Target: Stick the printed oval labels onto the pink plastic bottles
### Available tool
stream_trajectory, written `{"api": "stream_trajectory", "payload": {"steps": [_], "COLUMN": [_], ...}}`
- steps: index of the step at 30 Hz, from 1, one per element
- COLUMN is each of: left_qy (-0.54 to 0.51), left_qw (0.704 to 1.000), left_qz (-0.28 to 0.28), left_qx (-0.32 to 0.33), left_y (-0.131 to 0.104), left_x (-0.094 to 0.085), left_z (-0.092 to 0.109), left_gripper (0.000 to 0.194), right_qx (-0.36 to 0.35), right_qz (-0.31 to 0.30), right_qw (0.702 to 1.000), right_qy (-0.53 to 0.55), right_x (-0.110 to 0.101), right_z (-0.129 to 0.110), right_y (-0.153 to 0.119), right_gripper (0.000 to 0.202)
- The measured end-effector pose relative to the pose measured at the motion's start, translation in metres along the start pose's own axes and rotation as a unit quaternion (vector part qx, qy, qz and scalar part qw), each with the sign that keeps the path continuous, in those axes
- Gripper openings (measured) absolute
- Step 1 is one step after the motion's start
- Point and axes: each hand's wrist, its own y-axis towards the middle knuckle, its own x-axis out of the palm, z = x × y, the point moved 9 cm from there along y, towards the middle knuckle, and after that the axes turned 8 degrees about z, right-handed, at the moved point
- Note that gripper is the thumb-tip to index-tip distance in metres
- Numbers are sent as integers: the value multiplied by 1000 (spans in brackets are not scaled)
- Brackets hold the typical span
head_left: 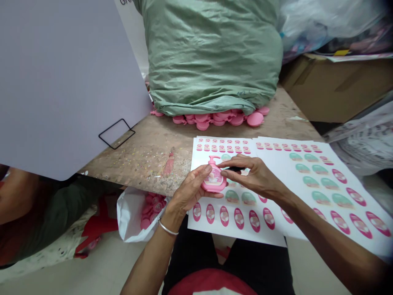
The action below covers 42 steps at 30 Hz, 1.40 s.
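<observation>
A small pink pump bottle [214, 180] with a label on its front is held upright in my left hand [193, 187], thumb on its left side and fingers beneath. My right hand [252, 174] is at the bottle's right edge, its fingers pinched round a dark, slim tool [235, 169] that points to the right. Below both hands lie printed sticker sheets [221, 233], with rows of pink ovals, green domed shapes and small pink labels. Part of the left sheet is hidden by my hands.
A large green sack [211, 53] stands at the table's back, with pink pieces [254, 119] along its base. A white bag [130, 217] of pink items hangs below the left table edge [138, 186]. A grey panel [67, 82], a cardboard box [340, 90] and another person's arm [18, 192] flank it.
</observation>
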Motion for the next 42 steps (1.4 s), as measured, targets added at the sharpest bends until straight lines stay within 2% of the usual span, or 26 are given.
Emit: {"api": "stream_trajectory", "payload": {"steps": [8,12,17,20,24,26,29,32,35,39,42], "left_qy": [-28,-45,-49,-26,-17,-32,-55,-80,-118,-184,-213], "left_qw": [999,998,998,999,993,991,992,994,990,978,970], "left_qz": [16,40,34,31,95,114,105,67,54,83,114], "left_qx": [-2,2,-5,25,62,62,50,41,51,46,42], "left_y": [0,0,-1,-2,-3,-4,-5,-6,-7,-3,2], "left_x": [-3,-7,-3,-1,-11,-15,-12,-4,-1,-7,-11], "left_z": [0,1,-1,0,-1,-3,-5,-5,-4,-11,-16], "left_gripper": [38,32,42,39,39,40,43,46,48,44,37], "right_qx": [0,-30,-86,-98,-50,-9,63,117,137,134,134], "right_qz": [5,18,20,18,68,107,139,169,195,203,184], "right_qw": [1000,998,982,961,937,947,981,979,970,969,971], "right_qy": [-18,-58,-170,-256,-338,-303,-123,9,41,49,66], "right_x": [-1,-3,-3,-1,-10,-15,-6,12,25,29,30], "right_z": [0,-6,-21,-26,-15,-6,9,15,13,10,10], "right_y": [0,0,-1,-4,-8,-11,-15,-18,-18,-15,-13], "right_gripper": [23,21,19,22,35,43,55,62,60,38,30]}}
